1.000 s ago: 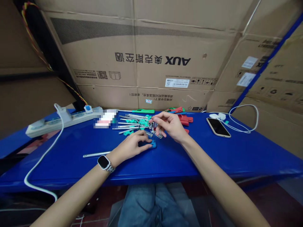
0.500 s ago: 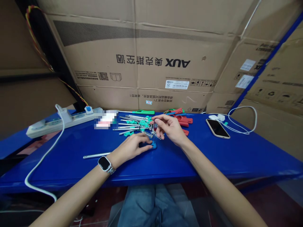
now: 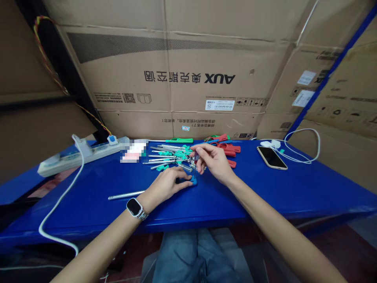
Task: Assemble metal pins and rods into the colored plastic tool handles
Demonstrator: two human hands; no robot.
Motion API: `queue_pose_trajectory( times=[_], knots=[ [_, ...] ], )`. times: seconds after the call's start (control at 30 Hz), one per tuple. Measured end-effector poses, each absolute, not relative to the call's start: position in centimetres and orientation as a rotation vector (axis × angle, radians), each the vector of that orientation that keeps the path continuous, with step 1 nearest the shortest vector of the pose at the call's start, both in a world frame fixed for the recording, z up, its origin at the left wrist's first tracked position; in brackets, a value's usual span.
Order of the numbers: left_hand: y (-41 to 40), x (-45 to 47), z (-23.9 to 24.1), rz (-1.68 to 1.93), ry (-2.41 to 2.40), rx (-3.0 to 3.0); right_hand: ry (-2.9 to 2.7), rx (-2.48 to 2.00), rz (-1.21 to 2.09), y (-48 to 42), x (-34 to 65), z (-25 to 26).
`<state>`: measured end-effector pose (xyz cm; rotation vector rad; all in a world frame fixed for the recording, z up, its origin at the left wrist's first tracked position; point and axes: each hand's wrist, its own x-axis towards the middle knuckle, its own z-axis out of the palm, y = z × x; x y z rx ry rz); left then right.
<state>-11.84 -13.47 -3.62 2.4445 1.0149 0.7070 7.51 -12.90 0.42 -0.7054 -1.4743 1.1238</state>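
Note:
My left hand (image 3: 168, 183) is closed on a blue long-necked lighter (image 3: 194, 181) lying on the table, pressing it down. Its silvery metal tube (image 3: 125, 195) sticks out to the left from under my wrist; the middle is hidden by my hand. My right hand (image 3: 214, 162) pinches a small screwdriver (image 3: 196, 158) with a reddish handle. The screwdriver stands roughly upright, and its thin shaft points down at the blue handle's end. Whether the tip sits in a screw is too small to tell. Just behind both hands lie several metal tubes with green parts (image 3: 167, 154).
Red handles (image 3: 231, 149) are piled behind my right hand, and a green lighter (image 3: 179, 140) lies at the back. On the right are a phone (image 3: 271, 158) and white cable (image 3: 303, 159). A power strip (image 3: 85, 153) stands left. Cardboard (image 3: 188, 51) walls the back.
The view has shifted slightly. Both hands keep their grips, the left on the blue lighter and the right on the screwdriver, which now leans slightly more.

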Motion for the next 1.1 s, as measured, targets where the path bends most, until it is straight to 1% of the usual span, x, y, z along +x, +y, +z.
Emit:
queue_pose_trajectory(
  times=[0.23, 0.37, 0.57, 0.9, 1.1],
  knots=[
    [-13.0, -11.9, -4.3, 0.733, 1.01, 2.395, -1.46, -0.821, 1.044, -12.4, 6.7, 1.4],
    [-13.0, -11.9, -4.4, 0.744, 1.001, 2.383, -1.441, -0.806, 1.085, -12.4, 6.3, 1.4],
    [-13.3, -11.8, -3.9, 0.713, 1.014, 2.38, -1.563, -0.681, 1.159, -12.4, 7.9, 0.9],
    [-13.0, -12.0, -4.4, 0.791, 0.97, 2.384, -1.491, -0.869, 1.138, -12.3, 7.7, 2.2],
    [-13.0, -12.0, -4.5, 0.753, 1.006, 2.397, -1.556, -0.796, 1.179, -12.6, 7.7, 1.7]
  ],
)
